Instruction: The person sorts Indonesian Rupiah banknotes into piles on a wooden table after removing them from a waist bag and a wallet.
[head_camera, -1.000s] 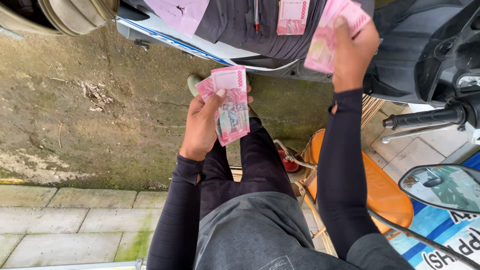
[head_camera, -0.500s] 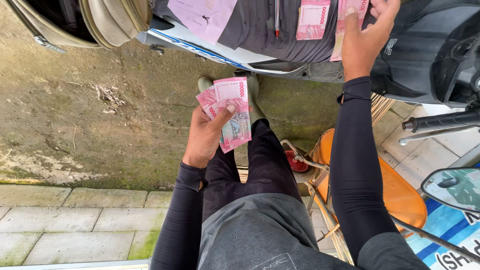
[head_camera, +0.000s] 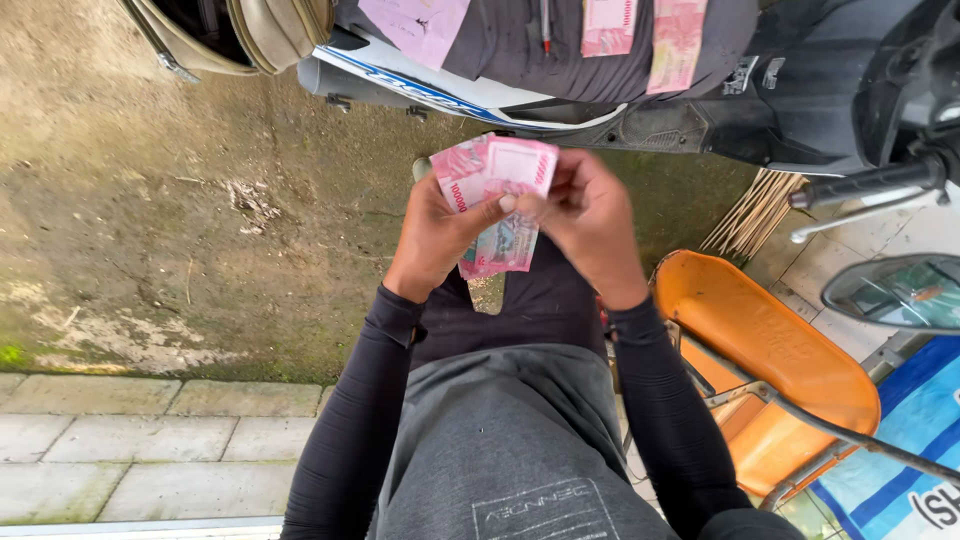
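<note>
Banknotes (head_camera: 497, 200), pink, are held as a fanned stack between both hands above the person's lap. Left hand (head_camera: 437, 232) grips the stack from its near side, thumb laid across the front face and fingers curled behind. Right hand (head_camera: 590, 222) is closed on the stack's right edge, its thumb and fingertips pinching the uppermost note. Beyond the hands, on the dark scooter seat (head_camera: 520, 45), lie two pink banknote piles (head_camera: 608, 25) (head_camera: 677, 45), with a pale pink paper (head_camera: 415, 25) to their left. An orange chair (head_camera: 765, 350) stands to the right of the right hand. Judged from this layout, some notes are already laid out on the seat, while a sizeable stack remains in hand.
</note>
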